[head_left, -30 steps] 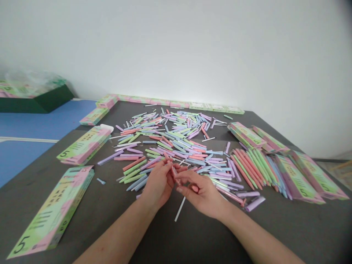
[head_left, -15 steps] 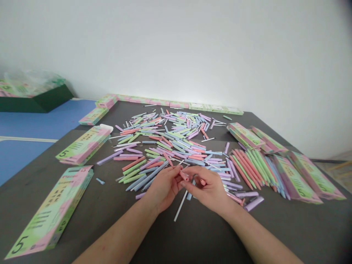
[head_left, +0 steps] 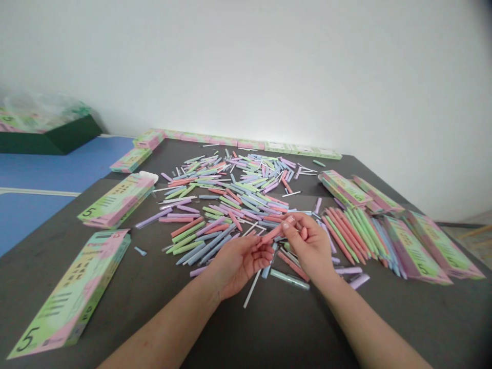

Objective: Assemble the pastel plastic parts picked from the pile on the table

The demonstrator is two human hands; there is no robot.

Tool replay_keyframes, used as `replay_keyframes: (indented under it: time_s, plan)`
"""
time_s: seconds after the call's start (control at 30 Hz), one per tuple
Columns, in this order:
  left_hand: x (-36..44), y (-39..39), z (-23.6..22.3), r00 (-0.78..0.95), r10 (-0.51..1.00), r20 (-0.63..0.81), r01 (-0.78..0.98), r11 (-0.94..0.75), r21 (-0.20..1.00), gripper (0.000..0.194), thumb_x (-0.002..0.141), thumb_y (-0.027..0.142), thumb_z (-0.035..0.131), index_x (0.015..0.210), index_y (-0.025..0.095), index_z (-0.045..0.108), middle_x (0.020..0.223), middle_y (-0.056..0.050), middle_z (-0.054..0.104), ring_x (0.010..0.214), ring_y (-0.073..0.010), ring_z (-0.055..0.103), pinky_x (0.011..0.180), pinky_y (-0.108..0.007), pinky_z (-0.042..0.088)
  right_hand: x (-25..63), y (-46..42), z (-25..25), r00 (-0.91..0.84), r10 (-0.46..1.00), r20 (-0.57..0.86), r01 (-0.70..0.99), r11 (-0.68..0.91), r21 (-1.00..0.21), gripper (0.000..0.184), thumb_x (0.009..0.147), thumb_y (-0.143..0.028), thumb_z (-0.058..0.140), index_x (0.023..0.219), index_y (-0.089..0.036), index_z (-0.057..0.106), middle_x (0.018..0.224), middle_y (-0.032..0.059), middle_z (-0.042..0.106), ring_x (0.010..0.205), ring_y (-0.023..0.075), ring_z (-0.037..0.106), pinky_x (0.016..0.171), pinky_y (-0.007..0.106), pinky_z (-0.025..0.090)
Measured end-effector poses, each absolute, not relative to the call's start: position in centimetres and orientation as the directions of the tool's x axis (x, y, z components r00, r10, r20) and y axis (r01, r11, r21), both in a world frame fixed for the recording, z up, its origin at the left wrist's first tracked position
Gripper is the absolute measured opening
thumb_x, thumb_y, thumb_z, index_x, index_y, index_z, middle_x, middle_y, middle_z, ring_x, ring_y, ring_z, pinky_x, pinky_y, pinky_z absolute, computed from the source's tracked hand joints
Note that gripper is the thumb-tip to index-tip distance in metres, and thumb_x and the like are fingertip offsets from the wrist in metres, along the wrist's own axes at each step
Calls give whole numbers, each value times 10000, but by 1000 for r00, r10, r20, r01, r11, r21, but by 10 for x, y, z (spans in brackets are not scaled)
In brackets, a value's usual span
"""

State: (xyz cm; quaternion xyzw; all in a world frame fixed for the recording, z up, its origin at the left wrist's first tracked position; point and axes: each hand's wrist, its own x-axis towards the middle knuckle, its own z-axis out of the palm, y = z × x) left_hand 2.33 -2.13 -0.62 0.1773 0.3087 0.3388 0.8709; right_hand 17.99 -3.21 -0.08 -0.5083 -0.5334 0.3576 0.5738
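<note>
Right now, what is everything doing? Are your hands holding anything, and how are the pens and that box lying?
Right hand: pinching a slim pink pen.
Left hand: open, holding nothing.
Pastel pen heap: jumbled, lying every way.
Pastel pens on the right: lying side by side, grouped by colour.
Mint-green pen: lying by itself near the right hand.
Thin white stick: lying on the table.
Green-and-pink cardboard box: lying flat.

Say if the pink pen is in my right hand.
Yes, the pink pen is in your right hand, pinched by fingertips above the table.
</note>
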Motion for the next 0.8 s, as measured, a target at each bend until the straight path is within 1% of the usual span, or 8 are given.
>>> replay_keyframes:
  time_s: [0.07, 0.13, 0.2, 0.27, 0.37, 0.43, 0.57, 0.8]
  plan:
    - [22, -22, -6, 594, 707, -384, -479, 694, 538, 183, 888, 99, 472, 871, 22, 637, 759, -102, 623, 608, -85, 602, 607, -170, 524, 181, -29, 0, 188, 968, 164, -7, 168, -986, 213, 800, -379, 641, 904, -195, 618, 593, -38, 536, 406, 57, 381, 374, 175, 298]
    - [22, -22, -7, 599, 715, -360, -481, 681, 552, 156, 871, 72, 491, 859, 27, 640, 762, -93, 618, 595, -72, 590, 602, -160, 520, 183, -27, 0, 181, 978, 108, -116, 130, -985, 234, 798, -401, 640, 909, -198, 608, 555, -64, 486, 354, 28, 269, 328, 160, 191]
    - [22, -23, -6, 601, 716, -354, -480, 678, 557, 157, 864, 53, 491, 850, 23, 645, 762, -88, 613, 592, -65, 584, 600, -151, 516, 185, -26, 1, 182, 978, 98, -167, 129, -977, 238, 799, -406, 641, 908, -197, 605, 572, -62, 497, 347, 15, 241, 319, 153, 151]
    - [22, -23, -6, 606, 714, -351, -478, 679, 557, 164, 861, 44, 490, 857, 18, 653, 762, -87, 610, 594, -61, 584, 598, -144, 513, 187, -27, 1, 196, 974, 116, -178, 152, -972, 225, 810, -396, 635, 908, -195, 607, 602, -51, 521, 356, 11, 258, 320, 150, 154]
    - [21, -24, -4, 613, 716, -335, -482, 674, 559, 168, 858, 46, 498, 871, 18, 663, 757, -86, 611, 591, -61, 585, 587, -140, 511, 190, -28, 3, 218, 967, 134, -205, 180, -962, 186, 838, -373, 610, 902, -199, 603, 568, -65, 484, 358, 12, 255, 328, 144, 166]
    - [21, -24, -4, 612, 718, -333, -484, 672, 560, 169, 855, 47, 502, 873, 24, 669, 754, -84, 615, 586, -61, 585, 580, -140, 511, 192, -28, 4, 229, 964, 133, -232, 187, -955, 167, 845, -362, 603, 883, -201, 592, 544, -72, 469, 348, 12, 247, 328, 142, 166]
    - [20, -23, -5, 609, 720, -332, -482, 669, 566, 162, 850, 50, 514, 864, 34, 675, 752, -82, 622, 584, -60, 586, 575, -138, 511, 192, -27, 6, 251, 962, 103, -291, 176, -940, 161, 834, -354, 610, 860, -200, 569, 538, -69, 502, 323, 11, 240, 316, 141, 154]
    - [20, -24, -3, 611, 716, -338, -470, 671, 574, 159, 849, 61, 529, 872, 26, 683, 744, -77, 623, 568, -55, 583, 566, -133, 510, 192, -24, 9, 249, 968, -11, -393, 91, -915, 191, 814, -379, 617, 822, -199, 554, 443, -102, 370, 312, 21, 175, 307, 136, 132]
